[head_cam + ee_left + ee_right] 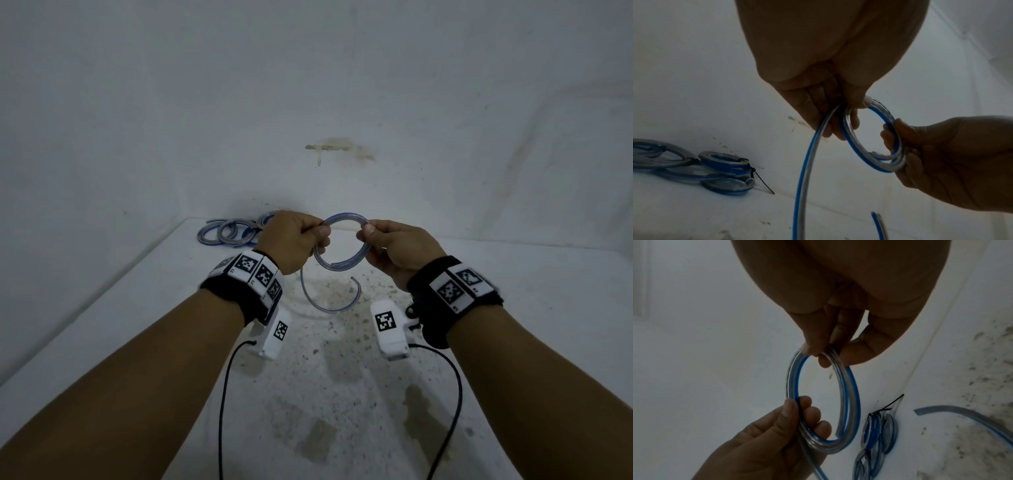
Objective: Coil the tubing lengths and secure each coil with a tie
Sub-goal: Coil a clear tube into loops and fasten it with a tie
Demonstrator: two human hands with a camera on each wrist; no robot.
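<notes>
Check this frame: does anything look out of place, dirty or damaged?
The table is speckled with dark grime and stains under the hands. A loose tail of the tubing hangs uncoiled from the coil that the left hand and right hand hold. The tied coils lie in a heap at the far edge.

Dim light falls on a white wall point(205, 102) (stained near its foot) behind a speckled, blotched white tabletop point(342, 394).
</notes>
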